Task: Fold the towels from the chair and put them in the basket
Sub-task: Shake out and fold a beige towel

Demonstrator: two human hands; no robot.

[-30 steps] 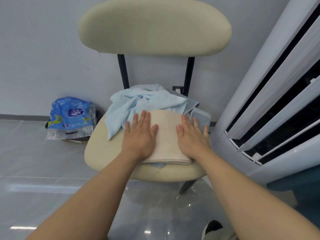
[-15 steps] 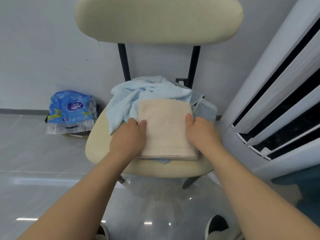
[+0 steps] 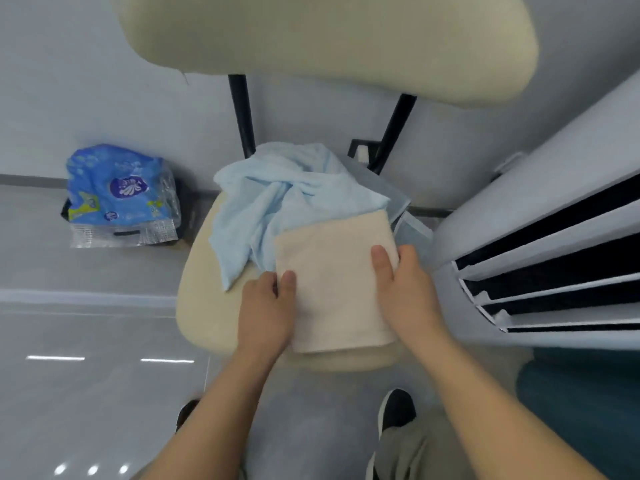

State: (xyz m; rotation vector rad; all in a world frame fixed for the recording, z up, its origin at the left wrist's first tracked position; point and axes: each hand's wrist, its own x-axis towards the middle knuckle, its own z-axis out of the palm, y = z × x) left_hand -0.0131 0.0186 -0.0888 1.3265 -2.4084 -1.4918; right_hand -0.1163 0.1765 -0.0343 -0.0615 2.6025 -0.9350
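A folded beige towel (image 3: 334,282) lies at the front of the cream chair seat (image 3: 197,296). My left hand (image 3: 268,306) grips its left edge, thumb on top. My right hand (image 3: 403,289) grips its right edge the same way. Behind the beige towel a crumpled light blue towel (image 3: 277,199) sits heaped on the seat. A grey-blue towel (image 3: 408,226) peeks out at the right under the others. No basket is in view.
The chair's cream backrest (image 3: 329,39) looms close overhead on two black posts. A white louvred unit (image 3: 540,244) stands just to the right. A blue plastic pack (image 3: 121,195) lies on the grey floor by the wall at left. My shoes (image 3: 396,410) show below the seat.
My hands went from pressing flat on the beige towel to gripping its two side edges. The towel has come toward the seat's front and right, and the camera has moved closer.
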